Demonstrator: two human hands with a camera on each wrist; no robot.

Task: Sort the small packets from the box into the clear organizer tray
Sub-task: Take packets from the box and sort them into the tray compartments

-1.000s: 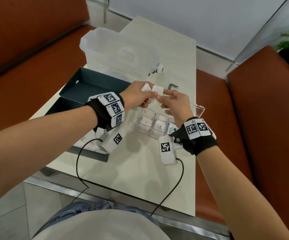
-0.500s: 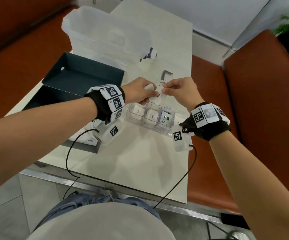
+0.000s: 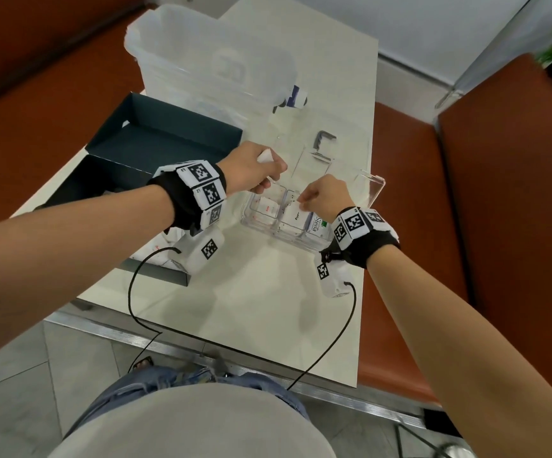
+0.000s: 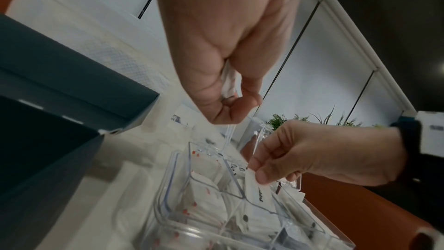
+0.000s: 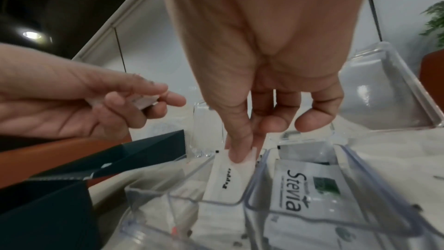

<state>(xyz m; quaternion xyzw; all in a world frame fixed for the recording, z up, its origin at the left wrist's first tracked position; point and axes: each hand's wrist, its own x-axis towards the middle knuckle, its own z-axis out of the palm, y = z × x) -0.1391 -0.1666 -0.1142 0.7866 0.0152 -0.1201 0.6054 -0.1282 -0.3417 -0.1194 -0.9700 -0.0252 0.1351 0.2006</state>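
Observation:
The clear organizer tray (image 3: 257, 227) (image 4: 168, 174) (image 5: 374, 183) sits mid-table with white packets in its compartments, a Stevia packet (image 3: 317, 223) (image 5: 296, 187) at the right. My right hand (image 3: 326, 195) (image 4: 310, 151) (image 5: 264, 64) pinches a white packet (image 3: 293, 215) (image 4: 256, 189) (image 5: 230, 176) by its top edge, its lower end inside the middle compartment. My left hand (image 3: 251, 168) (image 4: 228, 35) (image 5: 72, 98) hovers over the tray's left end and grips white packets (image 3: 265, 157) (image 4: 228, 81) (image 5: 145, 101). The dark box (image 3: 109, 180) (image 4: 48, 121) (image 5: 48, 197) lies open to the left.
A large translucent lidded bin (image 3: 208, 64) stands at the table's back. The tray's clear lid (image 3: 372, 190) (image 5: 384, 86) stands open at the right. A small metal bracket (image 3: 322, 140) lies behind the tray. Brown benches flank the table (image 3: 268, 309). Cables trail over the front edge.
The hands have parted. My right hand took one packet from the left hand's bunch and came down with it into the tray's middle compartment. The left hand stayed above the tray's left end.

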